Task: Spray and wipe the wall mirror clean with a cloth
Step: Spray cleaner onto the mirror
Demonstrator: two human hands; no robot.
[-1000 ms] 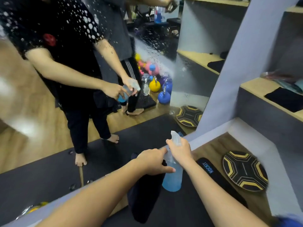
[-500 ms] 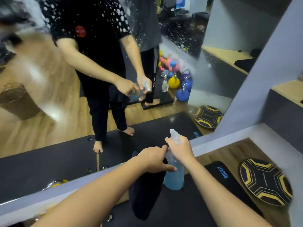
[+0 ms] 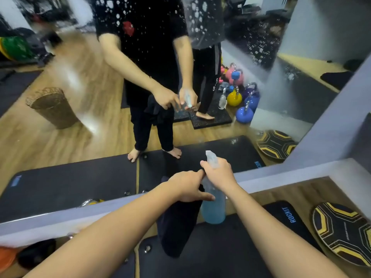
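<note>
Head view: looks down at both forearms reaching toward a large wall mirror (image 3: 60,109) with a pale grey lower frame, standing above dark floor mats.
Spray bottle: a translucent plastic trigger bottle holding pale blue liquid (image 3: 213,205) hangs upright between the hands, its nozzle aimed at the glass and close to the lower part of it.
Right hand: the right hand (image 3: 219,173) is wrapped around the bottle's neck and trigger, fingers closed on it.
Left hand: the left hand (image 3: 187,186) is curled shut on a dark, nearly black cloth (image 3: 177,223), whose loose length hangs down below the fist; the thumb and index tip also reach toward the bottle, touching or nearly so.
Mirror surface: white droplets and speckles (image 3: 196,19) are scattered over the upper middle and upper right of the glass; a hazy smear blurs the reflected wooden floor at left.
Done: judging by the droplets, spraying has covered at least part of the upper glass.
Left: the cloth is not on the glass, so wiping looks not yet begun here; the lower glass shows few drops and may need more spray.
Bystanders: a yellow and black patterned round board (image 3: 343,233) lies on the floor at right, well apart from the hands.
</note>
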